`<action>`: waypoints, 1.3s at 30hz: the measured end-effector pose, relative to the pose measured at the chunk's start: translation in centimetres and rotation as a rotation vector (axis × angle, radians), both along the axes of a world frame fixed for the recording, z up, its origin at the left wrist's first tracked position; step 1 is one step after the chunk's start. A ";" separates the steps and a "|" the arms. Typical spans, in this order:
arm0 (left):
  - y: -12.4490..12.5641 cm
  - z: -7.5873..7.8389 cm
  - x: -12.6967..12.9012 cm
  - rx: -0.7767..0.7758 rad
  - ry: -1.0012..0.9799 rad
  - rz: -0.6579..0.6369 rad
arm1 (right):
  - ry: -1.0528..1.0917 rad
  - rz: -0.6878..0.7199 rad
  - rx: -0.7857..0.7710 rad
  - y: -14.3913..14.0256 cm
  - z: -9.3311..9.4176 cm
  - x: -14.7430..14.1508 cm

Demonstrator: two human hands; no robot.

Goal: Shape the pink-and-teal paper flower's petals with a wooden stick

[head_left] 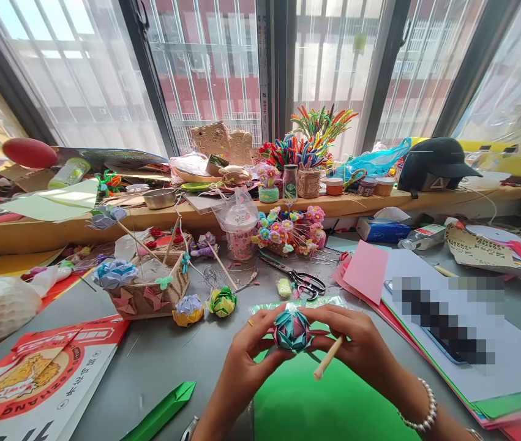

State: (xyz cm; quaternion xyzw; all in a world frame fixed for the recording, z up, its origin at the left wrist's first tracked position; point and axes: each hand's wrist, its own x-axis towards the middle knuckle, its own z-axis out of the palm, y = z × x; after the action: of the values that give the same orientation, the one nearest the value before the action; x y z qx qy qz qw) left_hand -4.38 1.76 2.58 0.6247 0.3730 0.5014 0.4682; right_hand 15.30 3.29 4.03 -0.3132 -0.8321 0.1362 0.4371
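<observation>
A teal and pink folded paper flower (291, 331) is held up between both hands over the table. My left hand (253, 352) is closed around its left side, fingertips above and thumb below. My right hand (352, 337) grips the flower's right side, fingers at its top edge. A thin wooden stick (329, 358) is also tucked between the right hand's fingers, its blunt end pointing down toward me. Beneath the hands lies a green paper sheet (324, 404). Just beyond are a purple-yellow paper flower (188, 310) and a green-yellow paper flower (222, 302).
Black scissors (308, 285) lie beyond the hands. A cardboard basket (150, 297) with paper flowers stands left. At right, stacked paper sheets (508, 349) bear a partly blurred phone (448, 343). A folded green paper strip (161, 411) lies front left. A plastic cup (240, 236) stands behind.
</observation>
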 end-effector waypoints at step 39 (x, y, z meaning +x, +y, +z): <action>0.2 1.1 -1.3 -0.088 -0.054 0.021 | 0.208 0.065 -0.328 0.0 -0.7 -0.5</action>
State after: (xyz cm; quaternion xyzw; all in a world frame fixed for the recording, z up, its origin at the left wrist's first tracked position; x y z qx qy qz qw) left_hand -5.73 1.95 3.65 0.5859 0.3885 0.5061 0.4996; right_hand 14.81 3.34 3.32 -0.3374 -0.7588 0.3154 0.4593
